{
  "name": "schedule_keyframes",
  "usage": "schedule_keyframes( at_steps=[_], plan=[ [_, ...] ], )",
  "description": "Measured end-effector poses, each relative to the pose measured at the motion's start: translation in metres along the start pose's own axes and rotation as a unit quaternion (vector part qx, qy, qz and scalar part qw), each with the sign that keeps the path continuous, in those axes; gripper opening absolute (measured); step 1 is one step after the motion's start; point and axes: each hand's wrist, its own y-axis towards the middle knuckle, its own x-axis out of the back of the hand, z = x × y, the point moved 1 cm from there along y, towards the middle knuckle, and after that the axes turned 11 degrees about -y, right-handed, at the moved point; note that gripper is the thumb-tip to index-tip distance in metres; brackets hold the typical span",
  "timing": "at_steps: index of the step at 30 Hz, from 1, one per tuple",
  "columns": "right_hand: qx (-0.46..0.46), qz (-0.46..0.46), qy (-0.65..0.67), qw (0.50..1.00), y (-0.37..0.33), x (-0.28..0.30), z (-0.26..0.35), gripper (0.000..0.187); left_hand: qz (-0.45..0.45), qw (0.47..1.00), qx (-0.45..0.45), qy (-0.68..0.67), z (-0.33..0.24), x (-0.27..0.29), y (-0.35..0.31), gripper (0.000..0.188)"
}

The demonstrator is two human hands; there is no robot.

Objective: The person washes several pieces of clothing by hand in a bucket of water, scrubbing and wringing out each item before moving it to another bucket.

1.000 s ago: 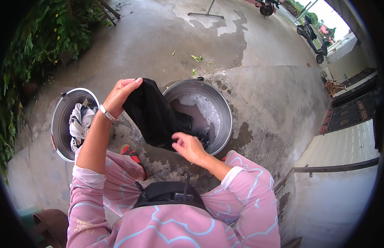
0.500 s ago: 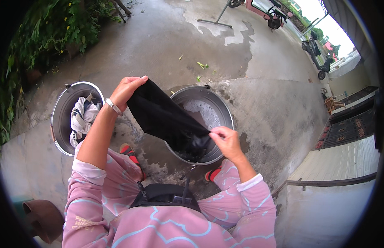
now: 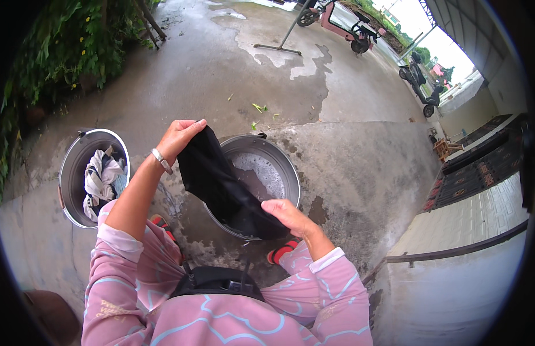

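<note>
A length of black cloth [image 3: 224, 190], probably a garment, is stretched slantwise between my two hands. My left hand [image 3: 181, 137] pinches its upper left corner, and a metal bracelet circles that wrist. Lower down on the right, my right hand [image 3: 286, 214] grips the cloth's other edge. Under the cloth stands a round metal tub [image 3: 289, 173] with greyish, foamy water. The cloth covers the tub's left and near side, so whether it touches the water is hidden.
Another metal tub [image 3: 65, 173] on the left holds crumpled white and dark laundry [image 3: 100, 176]. My feet in red-and-black sandals [image 3: 283, 252] flank the near side. Leafy plants [image 3: 60, 57] grow far left; scooters [image 3: 420, 81] and a metal stand [image 3: 282, 47] are farther off.
My right hand has shifted left and down with its edge of the cloth, and the cloth hangs narrower. The whole view has turned slightly, moving both tubs leftward and lower.
</note>
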Motion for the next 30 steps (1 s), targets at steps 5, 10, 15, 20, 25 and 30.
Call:
schedule_keyframes(
  at_steps=[5,10,15,20,25,30],
  plan=[
    [0.018,0.089,-0.103,0.991,-0.004,-0.002,0.001,0.022,0.018,1.000,0.012,-0.017,-0.007,-0.003,-0.004,0.032],
    [0.066,-0.075,-0.044,0.994,-0.008,0.011,0.006,0.013,0.021,1.000,0.011,-0.010,-0.010,-0.006,-0.002,0.030],
    [0.074,-0.070,-0.005,0.995,-0.018,0.032,0.021,0.015,0.031,0.995,-0.005,0.095,-0.007,-0.003,-0.002,0.032],
    [0.076,-0.096,0.060,0.991,-0.023,0.040,0.021,0.019,0.087,0.990,-0.043,0.097,-0.015,-0.019,-0.007,0.025],
    [0.241,-0.333,-0.113,0.905,-0.031,0.057,0.039,0.017,0.187,0.973,-0.039,0.131,-0.025,-0.027,-0.015,0.027],
    [0.287,-0.455,-0.343,0.770,-0.033,0.074,0.044,0.016,0.252,0.922,-0.007,0.295,-0.020,-0.033,-0.016,0.032]
  ],
)
